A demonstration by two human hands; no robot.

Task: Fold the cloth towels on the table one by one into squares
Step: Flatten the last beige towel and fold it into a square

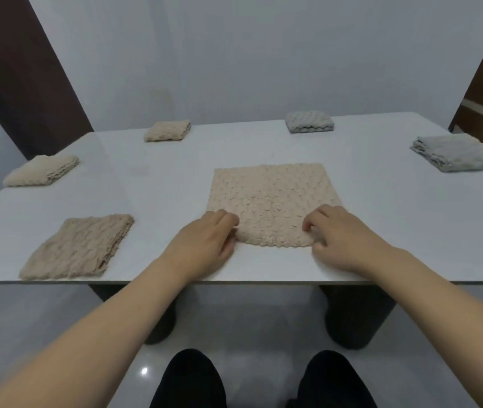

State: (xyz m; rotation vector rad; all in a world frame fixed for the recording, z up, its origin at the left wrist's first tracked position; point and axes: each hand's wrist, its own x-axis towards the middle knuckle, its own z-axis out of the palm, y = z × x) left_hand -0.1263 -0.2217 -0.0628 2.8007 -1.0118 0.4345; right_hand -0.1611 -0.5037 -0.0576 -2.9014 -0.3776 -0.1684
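1. Folded beige towels along the counter's (381, 231) left side: one (80, 247) at the near left corner, one (41, 169) at the left edge, one (167, 130) toward the far left corner.
2. Left hand (205, 242) on the near left corner of the flat beige towel (272, 201), fingers curled over the cloth and seemingly pinching it, thumb side hidden.
3. Flat towel itself spread at the middle of the near edge, still one unfolded layer by the look of it.
4. Right hand (337, 234) on the near right corner of the same towel, fingers curled down onto the cloth in what looks like a matching pinch.
5. Grey folded towels at the far edge (309, 122) and the right edge (459, 153).
6. Step judged: start of the first fold on this towel.
7. Next move likely: lift both near corners together, carry them to the far corners, keep edges aligned, then flatten.
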